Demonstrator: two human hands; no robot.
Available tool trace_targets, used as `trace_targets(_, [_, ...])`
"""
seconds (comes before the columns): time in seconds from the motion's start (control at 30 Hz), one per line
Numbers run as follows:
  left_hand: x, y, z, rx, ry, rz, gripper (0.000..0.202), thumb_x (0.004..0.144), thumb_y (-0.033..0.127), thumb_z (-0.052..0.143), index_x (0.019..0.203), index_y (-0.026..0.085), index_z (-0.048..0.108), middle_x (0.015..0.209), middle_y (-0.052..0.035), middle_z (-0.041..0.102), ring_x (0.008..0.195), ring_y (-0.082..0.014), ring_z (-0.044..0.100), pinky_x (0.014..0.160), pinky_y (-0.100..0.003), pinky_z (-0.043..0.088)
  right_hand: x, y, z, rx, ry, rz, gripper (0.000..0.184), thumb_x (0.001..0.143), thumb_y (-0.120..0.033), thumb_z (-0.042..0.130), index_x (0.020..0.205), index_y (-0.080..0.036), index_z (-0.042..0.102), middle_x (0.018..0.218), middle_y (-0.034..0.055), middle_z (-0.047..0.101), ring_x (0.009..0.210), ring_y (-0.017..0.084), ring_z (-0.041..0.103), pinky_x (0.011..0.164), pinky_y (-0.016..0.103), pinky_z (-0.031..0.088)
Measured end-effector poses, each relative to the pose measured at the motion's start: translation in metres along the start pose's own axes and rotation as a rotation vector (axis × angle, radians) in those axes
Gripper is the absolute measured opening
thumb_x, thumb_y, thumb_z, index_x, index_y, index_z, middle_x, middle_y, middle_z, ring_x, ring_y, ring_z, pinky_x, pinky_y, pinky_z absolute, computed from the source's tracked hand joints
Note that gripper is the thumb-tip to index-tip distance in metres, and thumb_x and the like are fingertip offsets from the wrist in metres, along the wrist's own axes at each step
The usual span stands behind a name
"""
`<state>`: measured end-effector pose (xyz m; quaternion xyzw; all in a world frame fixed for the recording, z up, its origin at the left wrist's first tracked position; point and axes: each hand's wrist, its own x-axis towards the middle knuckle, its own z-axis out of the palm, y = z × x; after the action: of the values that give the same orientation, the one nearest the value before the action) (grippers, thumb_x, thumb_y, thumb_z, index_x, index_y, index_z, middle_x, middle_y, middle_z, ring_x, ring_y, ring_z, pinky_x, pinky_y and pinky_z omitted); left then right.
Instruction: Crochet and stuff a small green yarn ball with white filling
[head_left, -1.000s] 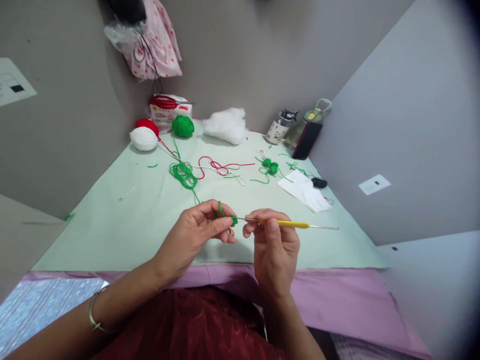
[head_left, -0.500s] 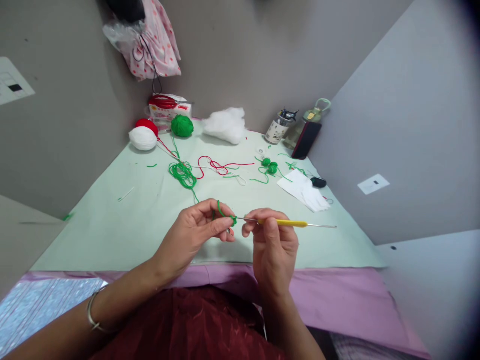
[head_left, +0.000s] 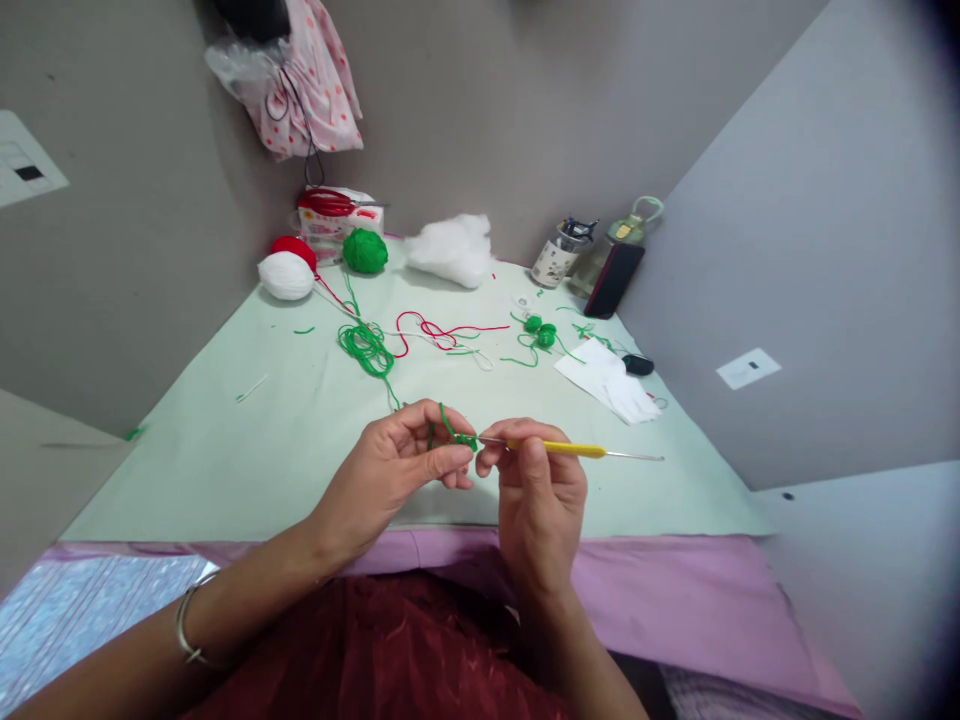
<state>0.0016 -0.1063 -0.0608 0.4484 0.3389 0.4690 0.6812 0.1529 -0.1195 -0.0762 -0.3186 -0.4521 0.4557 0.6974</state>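
Between the thumb and fingers of my left hand (head_left: 409, 455) a small green crochet piece (head_left: 466, 441) is pinched, with green yarn running over the index finger. My right hand (head_left: 538, 490) grips a crochet hook (head_left: 570, 449) by its yellow handle. The hook's metal shaft points left and its tip is in or against the green stitches; the exact loop is too small to make out. From the left hand a strand leads back to a loose green yarn coil (head_left: 365, 348) on the table.
Behind lie a green yarn ball (head_left: 365, 251), a white yarn ball (head_left: 286, 276), red scissors (head_left: 328, 203) and white stuffing (head_left: 451, 251). To the right are small green crocheted pieces (head_left: 546, 335), white paper (head_left: 606, 380), a pen cup (head_left: 556, 257) and a phone (head_left: 615, 281).
My right hand and the crochet hook have moved slightly left, the hook sliding further into the green piece. An orange bit under my left fingers no longer shows.
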Motion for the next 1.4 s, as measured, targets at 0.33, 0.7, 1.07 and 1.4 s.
trace_targets(0.33, [0.0, -0.002, -0.002, -0.003, 0.01, 0.002, 0.02, 0.088, 0.029, 0.079, 0.101, 0.02, 0.067, 0.078, 0.003, 0.072, 0.067, -0.0092, 0.066, 0.064, -0.021, 0.049, 0.002, 0.0, -0.001, 0.007, 0.047, -0.001, 0.019, 0.101, -0.03, 0.062, 0.091, -0.023, 0.077, 0.087, 0.0017, 0.074, 0.065, 0.009, 0.065, 0.063, 0.024, 0.056])
trace_targets(0.7, [0.0, 0.001, 0.003, -0.057, 0.036, -0.023, 0.044, 0.083, 0.026, 0.083, 0.123, 0.022, 0.064, 0.082, 0.0047, 0.068, 0.058, -0.005, 0.059, 0.052, -0.016, 0.047, -0.004, 0.008, -0.004, -0.055, -0.043, 0.0, 0.018, 0.102, -0.03, 0.061, 0.098, -0.028, 0.079, 0.095, 0.0016, 0.075, 0.074, 0.012, 0.068, 0.067, 0.027, 0.055])
trace_targets(1.07, [0.003, 0.011, -0.003, -0.011, 0.011, -0.049, 0.082, 0.079, 0.024, 0.086, 0.151, 0.022, 0.046, 0.079, 0.0065, 0.065, 0.058, -0.0069, 0.061, 0.055, -0.019, 0.052, 0.004, 0.004, -0.003, -0.176, -0.11, 0.0, 0.013, 0.086, -0.016, 0.079, 0.09, -0.028, 0.081, 0.088, 0.0013, 0.074, 0.083, 0.016, 0.069, 0.069, 0.027, 0.055])
trace_targets(1.4, [0.004, 0.017, -0.013, 0.01, 0.038, 0.007, 0.058, 0.086, 0.031, 0.08, 0.138, 0.02, 0.057, 0.091, 0.0021, 0.067, 0.063, -0.0082, 0.065, 0.064, -0.024, 0.054, 0.012, 0.005, 0.002, -0.049, -0.002, 0.137, 0.005, 0.082, -0.021, 0.082, 0.083, -0.025, 0.08, 0.08, -0.0017, 0.071, 0.065, 0.012, 0.067, 0.055, 0.023, 0.05])
